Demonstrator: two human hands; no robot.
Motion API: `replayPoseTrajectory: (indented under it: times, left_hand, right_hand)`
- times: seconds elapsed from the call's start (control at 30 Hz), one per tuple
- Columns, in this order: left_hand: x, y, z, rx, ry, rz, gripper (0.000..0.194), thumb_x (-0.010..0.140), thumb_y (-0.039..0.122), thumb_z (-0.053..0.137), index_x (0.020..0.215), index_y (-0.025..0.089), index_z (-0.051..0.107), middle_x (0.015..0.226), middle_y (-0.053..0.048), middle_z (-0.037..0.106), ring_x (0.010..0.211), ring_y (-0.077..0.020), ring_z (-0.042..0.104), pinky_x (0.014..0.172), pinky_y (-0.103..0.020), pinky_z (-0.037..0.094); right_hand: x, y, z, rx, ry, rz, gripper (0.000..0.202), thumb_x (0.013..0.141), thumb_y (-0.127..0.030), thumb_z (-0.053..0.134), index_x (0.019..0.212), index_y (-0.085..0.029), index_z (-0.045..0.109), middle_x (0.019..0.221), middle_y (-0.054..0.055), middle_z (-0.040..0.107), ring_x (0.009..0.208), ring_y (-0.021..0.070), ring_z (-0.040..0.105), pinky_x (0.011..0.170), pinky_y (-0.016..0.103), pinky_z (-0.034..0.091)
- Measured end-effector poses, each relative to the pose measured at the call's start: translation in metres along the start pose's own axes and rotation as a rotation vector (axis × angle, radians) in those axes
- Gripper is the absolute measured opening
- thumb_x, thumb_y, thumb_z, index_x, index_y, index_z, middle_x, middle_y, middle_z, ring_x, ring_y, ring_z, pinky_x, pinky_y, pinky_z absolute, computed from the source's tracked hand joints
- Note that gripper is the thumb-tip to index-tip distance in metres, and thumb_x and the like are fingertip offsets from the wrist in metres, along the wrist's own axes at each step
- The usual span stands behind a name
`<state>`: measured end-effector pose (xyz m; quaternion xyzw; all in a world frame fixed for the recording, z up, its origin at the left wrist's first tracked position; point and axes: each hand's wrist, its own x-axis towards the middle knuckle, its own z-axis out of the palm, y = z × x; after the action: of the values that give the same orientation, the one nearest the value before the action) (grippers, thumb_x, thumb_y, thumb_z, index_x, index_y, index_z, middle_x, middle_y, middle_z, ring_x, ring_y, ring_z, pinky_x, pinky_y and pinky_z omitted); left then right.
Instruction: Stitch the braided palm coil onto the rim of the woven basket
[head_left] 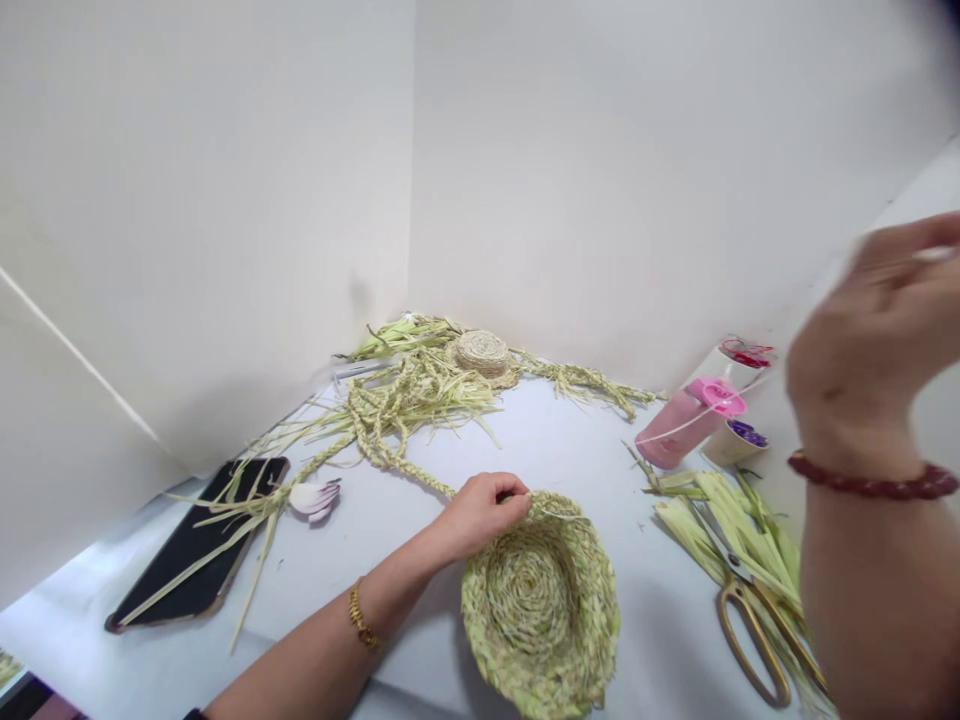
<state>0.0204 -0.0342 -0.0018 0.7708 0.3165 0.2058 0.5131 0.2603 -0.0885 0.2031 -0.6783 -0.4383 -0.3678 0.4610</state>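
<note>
My left hand [491, 512] pinches the rim of a round basket [540, 600] woven from pale green braided husk, its coiled bottom showing through the opening. From the rim, a long braid [397, 462] leads back to a heap of husk strips at the rear. My right hand [874, 330] is raised at the far right, slightly blurred, its fingers closed and partly cut off by the frame edge. A thin white thread [694, 420] crosses in front of a pink bottle towards that hand; its end in the fingers is hard to see.
A small straw hat [482, 353] rests by the heap. To the left lie a black phone [199, 540] and a white-purple hair claw [315, 498]. At right are the pink bottle [671, 430], a cup [731, 445] with purple contents, husks [720, 510] and gold-handled scissors [750, 600].
</note>
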Motion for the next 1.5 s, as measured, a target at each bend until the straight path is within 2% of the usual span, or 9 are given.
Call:
replayPoseTrajectory:
  times: [0.03,0.17,0.3,0.43,0.57,0.8,0.9,1.13,1.5]
  left_hand:
    - [0.0,0.0,0.0,-0.005,0.0,0.001,0.022,0.074,0.029,0.046,0.072,0.013,0.062,0.063,0.002,0.05,0.06,-0.0099,0.039,0.055,-0.02,0.031]
    - [-0.001,0.001,0.001,-0.016,-0.008,0.032,0.023,0.075,0.028,0.046,0.075,0.013,0.063,0.066,0.001,0.053,0.062,-0.0105,0.042,0.057,-0.02,0.032]
    - [-0.001,0.003,0.0,-0.011,0.002,0.062,0.023,0.076,0.027,0.045,0.078,0.013,0.065,0.069,0.0,0.055,0.064,-0.0107,0.044,0.058,-0.02,0.033]
    - [-0.001,0.002,0.0,0.007,-0.004,0.06,0.022,0.076,0.026,0.046,0.078,0.014,0.065,0.069,0.001,0.055,0.064,-0.0105,0.043,0.058,-0.02,0.033]
    - [0.0,-0.001,0.001,-0.01,-0.01,0.058,0.022,0.076,0.027,0.046,0.077,0.013,0.063,0.068,0.001,0.054,0.064,-0.0103,0.043,0.058,-0.02,0.033]
    - [-0.001,-0.002,0.0,-0.025,-0.021,0.044,0.02,0.076,0.029,0.046,0.073,0.014,0.06,0.064,0.002,0.048,0.06,-0.0093,0.039,0.055,-0.02,0.03]
    - [-0.002,0.001,0.0,-0.031,-0.044,0.047,0.021,0.076,0.029,0.045,0.074,0.014,0.06,0.063,0.003,0.048,0.06,-0.0094,0.038,0.055,-0.02,0.03]
    - [-0.002,0.001,0.0,-0.008,-0.046,0.024,0.021,0.075,0.029,0.046,0.073,0.014,0.061,0.063,0.003,0.048,0.059,-0.0096,0.039,0.055,-0.02,0.031]
    - [0.001,-0.001,-0.001,-0.102,-0.086,0.076,0.026,0.078,0.031,0.05,0.086,0.012,0.065,0.072,-0.001,0.057,0.065,-0.0108,0.046,0.062,-0.02,0.036]
  right_hand:
    - [-0.015,-0.004,0.002,0.0,-0.113,0.022,0.041,0.092,-0.039,0.03,0.11,-0.009,0.051,0.082,0.012,0.056,0.071,0.02,0.053,0.064,0.034,0.033]
    - [-0.1,-0.017,0.029,0.352,-1.211,0.001,0.027,0.078,-0.04,0.054,0.091,-0.019,0.064,0.052,-0.004,0.047,0.049,0.0111,0.042,0.048,0.023,0.03]
    - [-0.147,-0.013,0.05,0.604,-1.608,0.026,0.016,0.076,-0.03,0.053,0.078,-0.017,0.063,0.054,-0.006,0.046,0.049,0.0083,0.037,0.046,0.02,0.027]
    - [-0.148,-0.014,0.051,0.455,-1.54,-0.16,0.018,0.077,-0.026,0.051,0.061,-0.018,0.052,0.052,-0.006,0.043,0.05,0.0082,0.034,0.048,0.02,0.023]
    - [-0.131,-0.017,0.05,0.05,-1.146,-0.463,0.018,0.084,-0.024,0.048,0.067,-0.018,0.053,0.054,-0.002,0.049,0.05,0.01,0.037,0.051,0.024,0.019]
    - [-0.045,0.021,0.043,-0.566,-0.354,-0.187,0.032,0.092,-0.033,0.034,0.088,-0.011,0.057,0.064,0.01,0.055,0.053,0.0156,0.044,0.052,0.028,0.015]
    - [-0.021,0.027,0.034,-0.516,-0.252,-0.136,0.035,0.093,-0.034,0.031,0.097,-0.011,0.056,0.066,0.01,0.054,0.056,0.0166,0.045,0.054,0.029,0.018]
    - [-0.052,0.03,0.035,-0.499,-0.627,0.0,0.022,0.087,-0.028,0.041,0.092,-0.018,0.059,0.063,0.008,0.055,0.057,0.0187,0.048,0.056,0.03,0.023]
    - [-0.193,0.009,0.031,0.654,-1.442,0.246,0.024,0.073,-0.039,0.06,0.068,-0.017,0.053,0.056,-0.007,0.037,0.054,0.009,0.033,0.048,0.02,0.026]
